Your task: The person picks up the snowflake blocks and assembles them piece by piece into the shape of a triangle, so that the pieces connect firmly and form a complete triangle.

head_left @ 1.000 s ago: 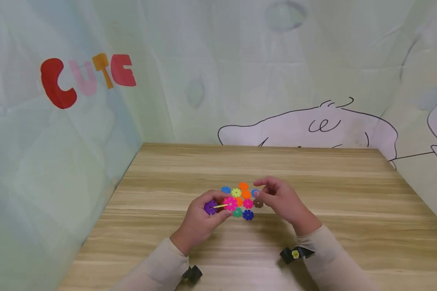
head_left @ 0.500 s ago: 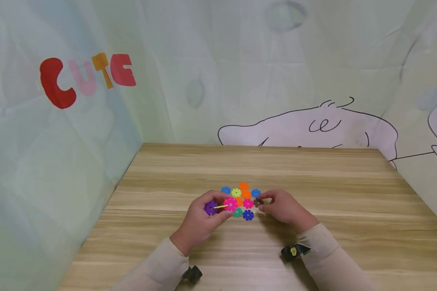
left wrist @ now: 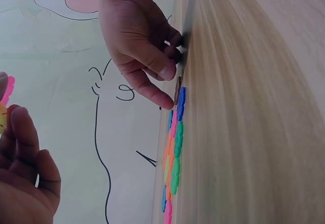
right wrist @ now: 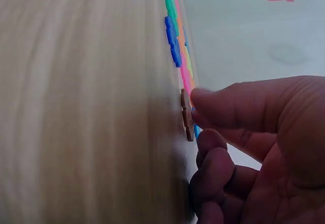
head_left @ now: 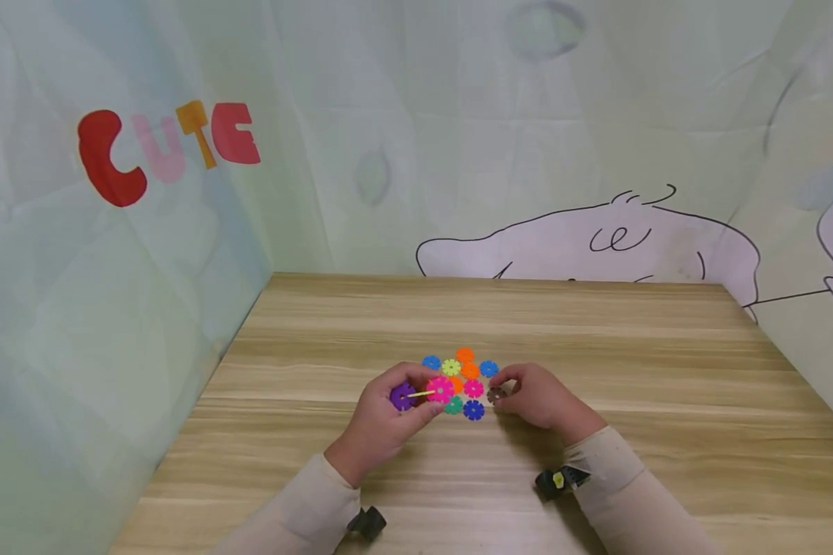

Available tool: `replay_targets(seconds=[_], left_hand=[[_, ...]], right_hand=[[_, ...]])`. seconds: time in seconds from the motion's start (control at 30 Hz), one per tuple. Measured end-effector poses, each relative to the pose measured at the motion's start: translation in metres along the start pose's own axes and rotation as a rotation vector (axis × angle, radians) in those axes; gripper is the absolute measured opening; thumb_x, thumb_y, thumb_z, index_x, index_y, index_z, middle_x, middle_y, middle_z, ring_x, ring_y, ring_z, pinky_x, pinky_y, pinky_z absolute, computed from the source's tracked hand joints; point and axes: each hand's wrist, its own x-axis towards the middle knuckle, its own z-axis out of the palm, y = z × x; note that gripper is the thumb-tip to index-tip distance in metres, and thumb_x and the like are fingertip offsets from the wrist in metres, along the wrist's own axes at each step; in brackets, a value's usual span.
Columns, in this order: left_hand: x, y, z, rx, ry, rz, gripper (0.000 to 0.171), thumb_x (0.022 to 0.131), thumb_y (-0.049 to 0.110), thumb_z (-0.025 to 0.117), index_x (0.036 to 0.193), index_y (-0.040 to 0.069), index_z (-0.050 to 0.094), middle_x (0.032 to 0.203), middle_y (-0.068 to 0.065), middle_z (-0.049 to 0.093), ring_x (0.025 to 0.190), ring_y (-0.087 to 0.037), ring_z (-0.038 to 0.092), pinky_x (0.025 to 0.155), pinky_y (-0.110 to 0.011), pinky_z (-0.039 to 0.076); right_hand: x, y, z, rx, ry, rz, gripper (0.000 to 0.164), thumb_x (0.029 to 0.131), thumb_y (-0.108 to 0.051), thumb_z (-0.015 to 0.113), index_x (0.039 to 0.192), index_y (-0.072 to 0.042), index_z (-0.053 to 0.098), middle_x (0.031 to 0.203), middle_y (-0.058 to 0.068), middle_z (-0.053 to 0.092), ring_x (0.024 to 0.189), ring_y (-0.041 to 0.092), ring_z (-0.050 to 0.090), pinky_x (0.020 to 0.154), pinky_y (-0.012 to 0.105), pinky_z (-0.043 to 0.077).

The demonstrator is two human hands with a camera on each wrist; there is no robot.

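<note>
My left hand (head_left: 378, 420) holds a joined group of notched plastic snowflake discs: a purple disc (head_left: 402, 396), a yellow disc (head_left: 420, 394) seen edge-on and a pink disc (head_left: 440, 390). In the left wrist view only the group's pink and yellow edges show, beside the fingertips. My right hand (head_left: 544, 397) has thumb and index finger at opposite edges of a brown snowflake disc (right wrist: 187, 115), which lies flat at the tabletop. The other fingers of that hand curl underneath, close to the table.
Loose snowflake discs lie between the hands: a dark blue disc (head_left: 473, 410), a green disc (head_left: 453, 405), a second pink disc (head_left: 473, 388), a lime disc (head_left: 451, 368), an orange disc (head_left: 465, 355) and several others. A printed cloth (head_left: 347, 208) stands behind the wooden table (head_left: 361, 308).
My right hand has come down from over the right blue disc to the brown disc, which has slid slightly right and towards me. The left hand keeps its hold on the joined discs.
</note>
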Motion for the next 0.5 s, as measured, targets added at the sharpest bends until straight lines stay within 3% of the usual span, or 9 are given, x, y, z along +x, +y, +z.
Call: replay_targets(seconds=[0.2, 0.5], left_hand=[[0.0001, -0.0005, -0.0003, -0.004, 0.004, 0.007, 0.035, 0.092, 0.001, 0.079, 0.124, 0.005, 0.067, 0.113, -0.017, 0.065, 0.101, -0.017, 0.070, 0.090, -0.033, 0.063], [-0.0005, -0.0002, -0.0024, 0.025, 0.013, -0.001, 0.035, 0.092, 0.002, 0.079, 0.125, 0.007, 0.067, 0.113, -0.016, 0.064, 0.101, -0.020, 0.069, 0.089, -0.032, 0.063]], right_hand=[[-0.0013, -0.0004, 0.0013, -0.067, -0.020, 0.008, 0.016, 0.086, 0.001, 0.080, 0.093, -0.009, 0.070, 0.076, 0.002, 0.063, 0.068, 0.017, 0.053, 0.063, 0.029, 0.045], [-0.0043, -0.0049, 0.0037, -0.112, -0.029, 0.038, 0.027, 0.086, -0.002, 0.084, 0.090, -0.009, 0.058, 0.083, 0.001, 0.068, 0.075, 0.020, 0.057, 0.072, 0.031, 0.048]])
